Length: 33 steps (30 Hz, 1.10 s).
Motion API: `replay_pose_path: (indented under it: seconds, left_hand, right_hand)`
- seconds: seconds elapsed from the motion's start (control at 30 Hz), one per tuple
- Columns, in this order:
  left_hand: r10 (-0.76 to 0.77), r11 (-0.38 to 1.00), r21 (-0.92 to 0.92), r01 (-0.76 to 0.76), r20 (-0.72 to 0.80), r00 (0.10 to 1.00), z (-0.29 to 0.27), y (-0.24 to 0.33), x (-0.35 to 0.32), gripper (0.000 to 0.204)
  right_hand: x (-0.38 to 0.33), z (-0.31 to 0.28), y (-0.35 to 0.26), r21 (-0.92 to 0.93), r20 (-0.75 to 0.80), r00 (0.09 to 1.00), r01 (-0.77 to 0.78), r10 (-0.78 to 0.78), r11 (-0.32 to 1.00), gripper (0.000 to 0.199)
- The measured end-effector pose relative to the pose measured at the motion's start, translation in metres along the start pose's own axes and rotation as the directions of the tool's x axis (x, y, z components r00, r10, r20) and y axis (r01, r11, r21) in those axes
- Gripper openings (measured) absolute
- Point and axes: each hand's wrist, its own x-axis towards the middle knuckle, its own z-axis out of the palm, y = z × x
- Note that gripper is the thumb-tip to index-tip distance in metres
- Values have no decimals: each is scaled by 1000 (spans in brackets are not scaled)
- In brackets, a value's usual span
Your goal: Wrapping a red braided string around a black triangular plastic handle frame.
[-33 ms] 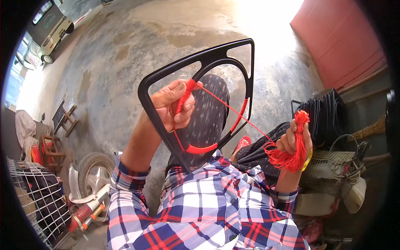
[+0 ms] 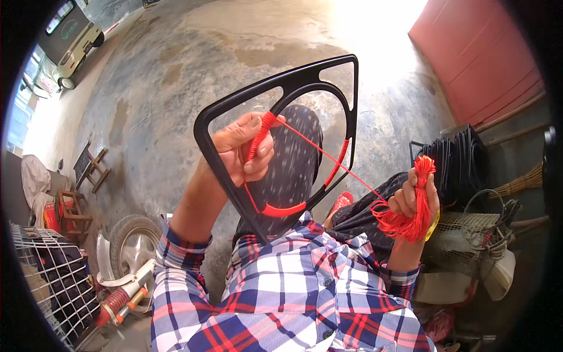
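Observation:
A black frame [image 2: 350,120] with an inner ring is held up over my lap and dark trouser leg. My left hand [image 2: 237,144] reaches through its side opening and pinches the ring where red cord [image 2: 261,136] is wound round it in tight turns. Smooth red stretches [image 2: 284,209] cover two other parts of the ring. From the wound part a single strand runs taut down to the right. It leads to a bundle of red cord [image 2: 417,217], which my right hand [image 2: 404,198] grips, its top loops standing above the fingers.
To the right, several black frames [image 2: 454,164] stand stacked near a wire mesh basket [image 2: 457,232] and a broom [image 2: 522,179]. A wheel [image 2: 136,246] and a white wire cage [image 2: 56,276] are at lower left. Small wooden stools [image 2: 94,170] stand on the concrete floor; a red wall [image 2: 475,58] is at upper right.

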Motion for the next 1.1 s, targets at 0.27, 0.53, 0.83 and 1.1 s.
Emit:
replay_pose_path:
  seconds: [0.27, 0.53, 0.83, 1.1]
  left_hand:
    - [33, 999, 19, -31, -121, 992, 13, 1, 1, 41]
    - [164, 987, 19, -163, -126, 978, 21, -15, -2, 39]
    - [82, 997, 2, -82, -81, 993, 64, -36, 5, 62]
    - [90, 992, 98, -79, -110, 990, 92, -48, 10, 44]
  right_hand:
    - [1, 2, 3, 37, -25, 1000, -1, 2, 999, 42]
    - [19, 2, 20, 62, -304, 952, 49, -28, 997, 38]
    - [58, 109, 24, -550, 240, 947, -47, 212, 834, 45]
    - [65, 111, 40, -808, 86, 981, 170, -173, 565, 23]
